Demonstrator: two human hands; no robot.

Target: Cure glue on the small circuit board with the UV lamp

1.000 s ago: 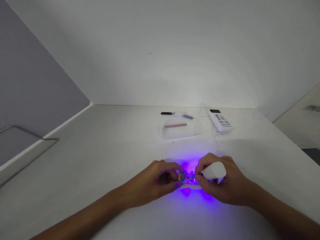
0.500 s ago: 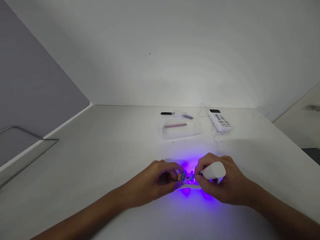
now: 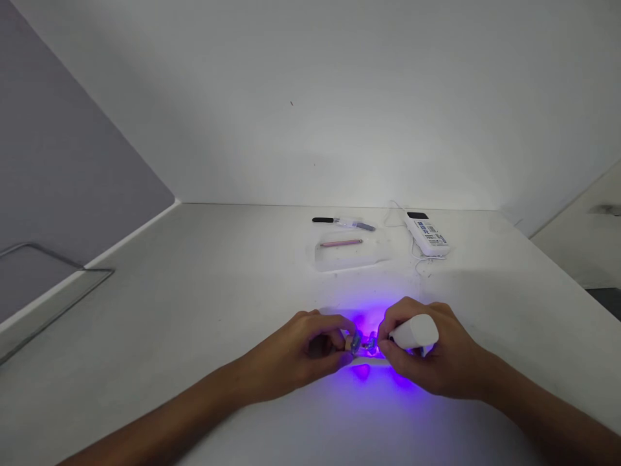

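Observation:
My left hand [image 3: 303, 353] rests on the white table [image 3: 204, 291] with its fingers pinched on a small glowing piece [image 3: 356, 343] that I cannot make out. My right hand [image 3: 429, 362] is wrapped round a white pen-shaped UV lamp [image 3: 414, 332]. The lamp's tip points left at the small piece and throws violet light over the fingertips and the table between both hands.
Behind the hands lies a clear plastic tray [image 3: 347, 254] with a thin pink stick [image 3: 340, 243] in it. Beyond it lie a black-tipped tool [image 3: 342, 223] and a white labelled box [image 3: 427, 234] with a white cable. A metal frame [image 3: 53, 272] runs along the left edge.

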